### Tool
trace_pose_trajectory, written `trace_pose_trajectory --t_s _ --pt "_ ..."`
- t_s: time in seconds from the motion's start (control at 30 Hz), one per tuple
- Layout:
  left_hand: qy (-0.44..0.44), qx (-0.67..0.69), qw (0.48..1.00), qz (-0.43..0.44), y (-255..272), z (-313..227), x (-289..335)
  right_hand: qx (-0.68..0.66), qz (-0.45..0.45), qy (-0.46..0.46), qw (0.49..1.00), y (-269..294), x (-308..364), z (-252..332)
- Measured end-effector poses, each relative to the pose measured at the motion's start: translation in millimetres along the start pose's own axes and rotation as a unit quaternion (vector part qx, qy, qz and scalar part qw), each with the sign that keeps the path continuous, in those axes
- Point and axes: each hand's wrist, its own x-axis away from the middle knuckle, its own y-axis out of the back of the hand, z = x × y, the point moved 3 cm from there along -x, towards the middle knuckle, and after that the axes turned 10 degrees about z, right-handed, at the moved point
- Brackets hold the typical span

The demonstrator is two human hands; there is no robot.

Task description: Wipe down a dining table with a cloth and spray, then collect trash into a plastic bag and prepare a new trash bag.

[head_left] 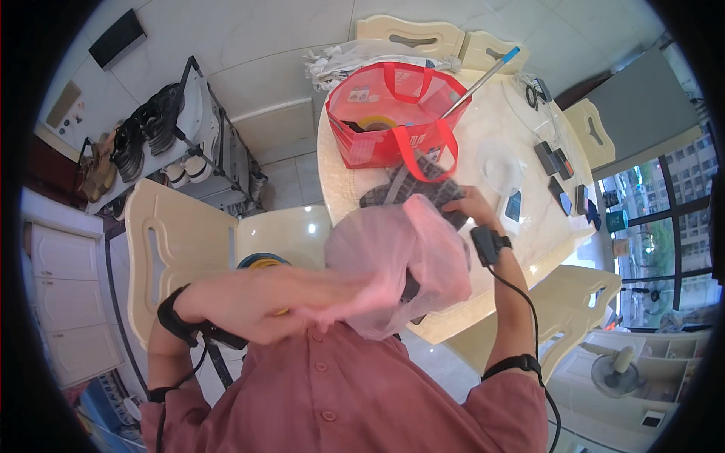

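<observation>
- Left hand (260, 302): motion-blurred, in front of the shirt, clamped on the gathered left end of the pink plastic bag (377, 249).
- Right hand (474, 208): at the far right side of the bag, fingers on the grey checked cloth (423, 181). Grip partly hidden, can't tell if it's closed on it.
- Hands well apart, bag stretched between them.
- Bag: translucent, crumpled, at the near edge of the counter (491, 124), partly over the cloth. Dark patch shows through low on it; can't tell if that's inside or behind.
- Cloth: bunched between bag and red tote (362, 151); a tote handle hangs down over it.
- Tote: upright on the counter, open top, yellow ring-shaped item (376, 121) inside, metal rod (483, 81) with blue tip sticking out to the right.
- Right of the tote: clear plastic container (501, 167), then small dark boxes (555, 160) and flat phone-like items (559, 196).
- Behind the tote: crumpled white plastic (355, 64).
- Left of the counter: cream chair (177, 245), with a round blue-and-yellow item (262, 260) partly hidden by the left hand. Shoe rack (192, 143) beyond, holding shoes.
- Lower right: white fan (614, 374).
</observation>
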Motion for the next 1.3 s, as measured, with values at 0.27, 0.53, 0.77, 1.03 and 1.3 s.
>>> trace_pose_trajectory --t_s 0.27,0.53,0.77,1.03,1.3 --pt "0.088 0.138 0.964 -0.208 30 10 -19 0.149 -0.179 0.163 0.959 67 135 111" --pt "0.048 0.201 0.953 -0.223 56 27 -37 -0.071 -0.339 0.341 0.874 39 226 203" --pt "-0.234 0.428 0.864 -0.126 38 43 -46 -0.108 -0.272 0.302 0.907 -30 163 189" --pt "-0.127 0.522 0.785 -0.309 30 112 -37 0.185 -0.203 0.334 0.902 -75 170 168" --pt "-0.061 0.567 0.747 -0.342 19 125 -35 0.368 0.226 0.441 0.787 -134 216 183"
